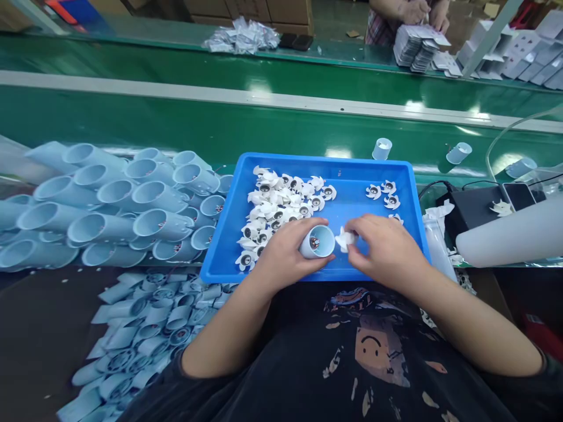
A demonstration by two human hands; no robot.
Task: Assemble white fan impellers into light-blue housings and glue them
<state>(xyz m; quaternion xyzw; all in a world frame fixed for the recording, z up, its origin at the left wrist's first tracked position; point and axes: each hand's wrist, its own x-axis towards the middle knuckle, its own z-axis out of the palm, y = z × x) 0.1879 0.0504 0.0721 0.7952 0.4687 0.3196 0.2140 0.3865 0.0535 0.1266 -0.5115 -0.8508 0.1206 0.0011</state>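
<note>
My left hand [288,249] is wrapped round a light blue plastic tube [317,242], whose open end faces me and shows small coppery parts inside. Just right of that opening, my right hand [382,246] pinches a small white fan impeller [345,239] between thumb and fingers. Impeller and tube are close together; whether they touch I cannot tell. Both hands are over the near side of a blue tray [241,176]. A heap of white impellers [277,199] fills the tray's left part, and several more impellers [382,193] lie apart on its right.
Light blue tubes [105,199] are stacked left of the tray, with a pile of shorter ones [153,316] below. Several tubes [382,149] stand or lie on the green conveyor [281,132]. To the right are a black box [475,205] and a white cylinder [510,231]. Across, a person's hands [422,13] handle cards.
</note>
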